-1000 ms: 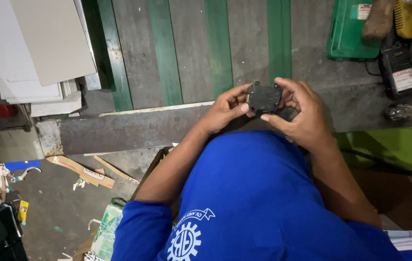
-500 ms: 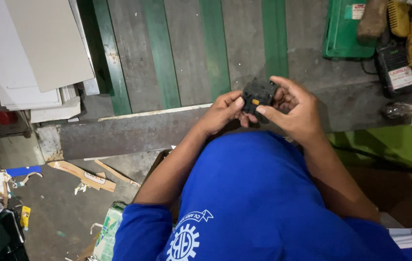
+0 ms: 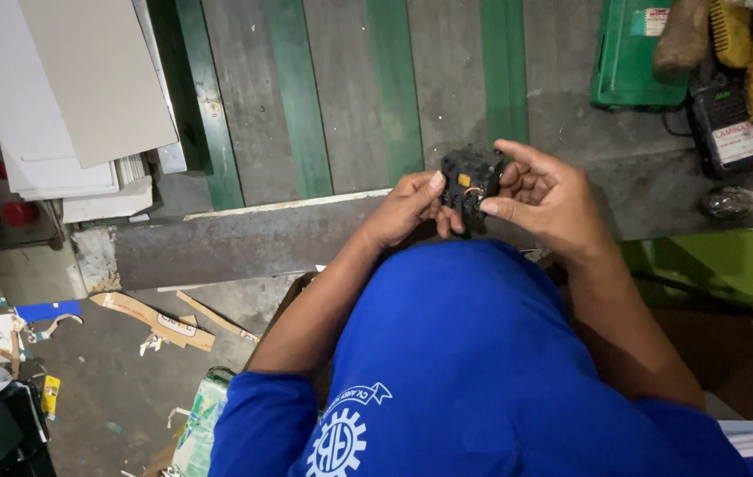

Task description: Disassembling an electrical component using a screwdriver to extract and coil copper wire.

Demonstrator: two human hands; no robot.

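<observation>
Now, from the head camera, both hands hold a small black part (image 3: 469,181) (with an orange spot) above the grey and green workbench (image 3: 341,106). Left hand (image 3: 412,212) pinches its left side; right hand (image 3: 549,199) grips its right side with thumb and fingers. White boards (image 3: 67,88) lie far left.

A small black boxy part (image 3: 470,183) sits a little right of centre in the upper half of the frame, held in the air between the two hands. Its upward face shows an orange-yellow spot and a small metal ring or clip. It is tilted, its lower end hidden behind fingers.
</observation>
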